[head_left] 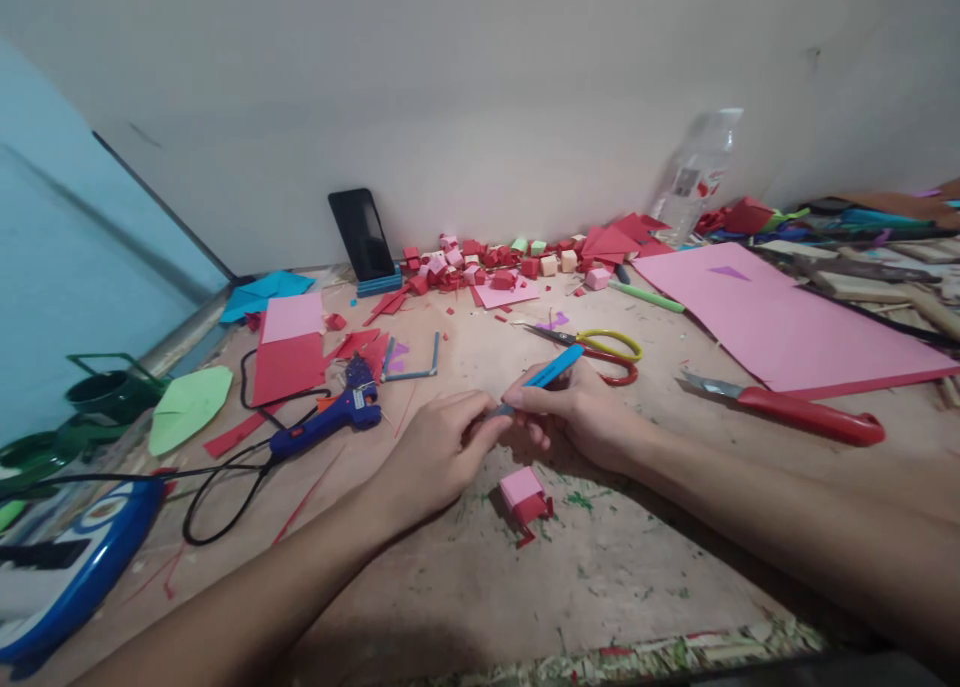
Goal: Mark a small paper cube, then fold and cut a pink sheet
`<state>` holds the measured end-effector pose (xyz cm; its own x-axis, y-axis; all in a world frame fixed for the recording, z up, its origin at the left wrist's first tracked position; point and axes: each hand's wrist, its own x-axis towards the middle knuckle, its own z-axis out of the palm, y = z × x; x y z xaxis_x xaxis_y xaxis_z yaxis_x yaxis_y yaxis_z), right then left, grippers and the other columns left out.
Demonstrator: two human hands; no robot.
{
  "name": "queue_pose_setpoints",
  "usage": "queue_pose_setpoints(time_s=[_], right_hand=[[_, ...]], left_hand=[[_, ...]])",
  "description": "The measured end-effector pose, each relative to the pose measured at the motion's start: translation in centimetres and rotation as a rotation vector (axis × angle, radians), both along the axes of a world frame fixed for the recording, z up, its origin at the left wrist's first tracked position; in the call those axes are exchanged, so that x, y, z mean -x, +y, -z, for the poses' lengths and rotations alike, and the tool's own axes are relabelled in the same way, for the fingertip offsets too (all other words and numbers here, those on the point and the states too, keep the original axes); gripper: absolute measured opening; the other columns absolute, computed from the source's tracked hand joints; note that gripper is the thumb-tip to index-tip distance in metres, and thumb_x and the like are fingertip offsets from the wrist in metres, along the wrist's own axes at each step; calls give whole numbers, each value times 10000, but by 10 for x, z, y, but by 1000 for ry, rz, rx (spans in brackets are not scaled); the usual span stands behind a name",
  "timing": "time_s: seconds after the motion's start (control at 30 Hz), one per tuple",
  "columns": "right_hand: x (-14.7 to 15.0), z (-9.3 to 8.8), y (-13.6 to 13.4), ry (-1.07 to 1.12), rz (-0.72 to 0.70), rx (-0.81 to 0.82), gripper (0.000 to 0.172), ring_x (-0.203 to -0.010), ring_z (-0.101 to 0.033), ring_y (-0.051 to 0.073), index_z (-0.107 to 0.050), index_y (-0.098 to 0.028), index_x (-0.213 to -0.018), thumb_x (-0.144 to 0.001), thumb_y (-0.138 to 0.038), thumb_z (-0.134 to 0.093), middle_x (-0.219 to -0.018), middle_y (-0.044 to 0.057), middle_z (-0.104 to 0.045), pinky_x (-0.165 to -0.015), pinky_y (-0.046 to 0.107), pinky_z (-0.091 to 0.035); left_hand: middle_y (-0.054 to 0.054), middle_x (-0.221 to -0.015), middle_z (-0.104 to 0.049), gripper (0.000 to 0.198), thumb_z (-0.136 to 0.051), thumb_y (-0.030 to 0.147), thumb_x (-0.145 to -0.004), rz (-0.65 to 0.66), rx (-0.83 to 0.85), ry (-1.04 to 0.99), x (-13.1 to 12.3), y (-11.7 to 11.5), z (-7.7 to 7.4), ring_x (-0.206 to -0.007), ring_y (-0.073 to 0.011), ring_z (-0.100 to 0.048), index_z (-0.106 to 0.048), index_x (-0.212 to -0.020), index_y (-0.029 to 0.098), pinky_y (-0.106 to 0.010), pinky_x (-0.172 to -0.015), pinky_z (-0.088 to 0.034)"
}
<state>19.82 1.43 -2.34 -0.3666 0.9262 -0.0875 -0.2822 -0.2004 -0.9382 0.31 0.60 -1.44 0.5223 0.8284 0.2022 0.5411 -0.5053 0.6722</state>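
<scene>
My right hand (581, 417) is closed around a blue craft knife (551, 369) held like a pen, its tip pointing down-left. My left hand (439, 452) is curled with its fingertips pinched right at the knife's tip; what they pinch is too small to make out. Just in front of both hands a small pink and red foam box (523, 495) stands on the worn wooden table (600, 577).
A blue glue gun (326, 422) with black cord lies left. Yellow and red scissors (604, 350), a red-handled cutter (795, 409) and a large pink sheet (780, 317) lie right. Red and pink foam cubes (480, 262), a phone (364, 235) and a bottle (694, 177) line the wall.
</scene>
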Motion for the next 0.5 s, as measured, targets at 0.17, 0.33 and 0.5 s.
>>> queue_pose_setpoints(time_s=[0.17,0.33,0.5], right_hand=[[1,0,1,8,-14,-33,299,-449,-567,121,-731,-126,-717,-695,-358,-920,-537,25,-648,-480,235,-509],[-1,-1,1,-80,-61,-74,346,-521,-608,136,-751,-124,-771,-705,-407,-941,-615,48,-697,-531,252,-516],[-2,-1,0,-92,-91,-65,328,-600,-675,173,-765,-143,-813,-729,-419,-921,-677,65,-737,-617,295,-560]], left_hand=[[16,-693,-650,250,-630,350,-960,-45,43,-62,3,3,-1,-634,-145,-517,-711,-791,185,-265,-623,-386],[-5,-809,-766,212,-702,375,-926,-10,212,-149,1,3,-3,-730,-170,-625,-764,-838,193,-271,-688,-447],[12,-772,-739,267,-600,319,-985,62,347,-241,2,2,-4,-711,-137,-612,-766,-827,181,-238,-678,-442]])
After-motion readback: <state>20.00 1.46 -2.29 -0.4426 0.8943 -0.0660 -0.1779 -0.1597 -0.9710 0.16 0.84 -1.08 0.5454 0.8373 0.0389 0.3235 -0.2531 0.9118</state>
